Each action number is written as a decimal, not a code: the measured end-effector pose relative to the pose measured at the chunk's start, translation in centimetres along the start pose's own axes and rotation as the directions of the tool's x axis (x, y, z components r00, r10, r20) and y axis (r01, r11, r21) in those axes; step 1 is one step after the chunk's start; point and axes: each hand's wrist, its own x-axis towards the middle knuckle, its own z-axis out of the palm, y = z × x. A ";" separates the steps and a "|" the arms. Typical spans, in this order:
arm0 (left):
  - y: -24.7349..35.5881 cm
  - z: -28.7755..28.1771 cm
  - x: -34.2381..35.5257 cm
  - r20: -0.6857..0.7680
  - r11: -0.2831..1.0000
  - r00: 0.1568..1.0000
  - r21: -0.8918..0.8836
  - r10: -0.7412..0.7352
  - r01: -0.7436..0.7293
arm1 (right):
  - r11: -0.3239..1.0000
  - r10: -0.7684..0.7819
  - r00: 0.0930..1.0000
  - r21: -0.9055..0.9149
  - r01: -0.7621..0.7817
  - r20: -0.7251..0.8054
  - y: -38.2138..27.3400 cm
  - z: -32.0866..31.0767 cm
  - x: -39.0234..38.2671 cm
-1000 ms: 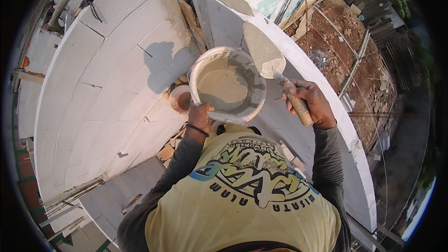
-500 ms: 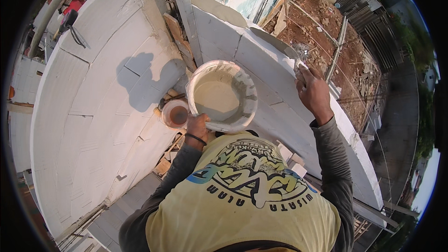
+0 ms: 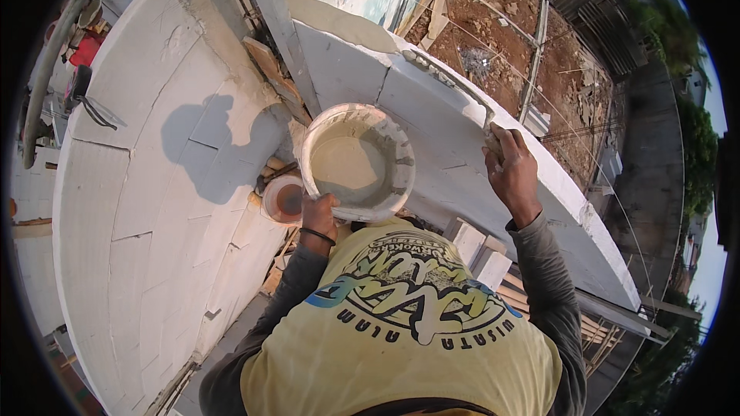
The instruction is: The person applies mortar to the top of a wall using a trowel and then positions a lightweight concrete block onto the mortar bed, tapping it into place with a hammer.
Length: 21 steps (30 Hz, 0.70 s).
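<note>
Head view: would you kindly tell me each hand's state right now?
Left hand: closed, holding the bucket by its rim.
Right hand: closed, holding the trowel.

Seen from above, the person wears a slightly faded yellow top (image 3: 324,374), with a dark grey, creased left sleeve (image 3: 270,322) and matching right sleeve (image 3: 546,281) ending near the wrists. Across the chest spreads a large print (image 3: 416,312) of fat, rounded, black-outlined letters, with smaller black lettering (image 3: 487,338) curving beside it and blue patches (image 3: 330,294) at either side; a dark strip (image 3: 424,407) cut off by the lower edge is probably the neckline. A thin black bracelet (image 3: 317,236) circles the left wrist, and the left hand (image 3: 320,216) and right hand (image 3: 510,168) are bare.
</note>
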 end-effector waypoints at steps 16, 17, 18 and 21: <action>0.8 1.1 -1.3 -0.072 0.977 0.984 0.152 0.164 -0.152 | 0.947 -0.155 0.594 0.291 -0.140 0.790 -2.3 10.6 0.3; 1.1 1.5 -1.8 -0.090 0.982 0.985 0.133 0.147 -0.135 | 0.853 -0.083 0.504 0.323 -0.410 0.860 -2.0 8.2 0.7; 1.6 2.3 -2.1 -0.097 0.986 0.987 0.118 0.132 -0.120 | 0.692 -0.038 0.400 0.313 -0.651 0.916 -1.4 6.4 0.6; 2.3 2.9 -2.6 -0.065 0.992 0.991 0.053 0.120 -0.117 | 0.283 -0.121 0.401 0.418 -0.863 0.908 1.7 4.2 -1.0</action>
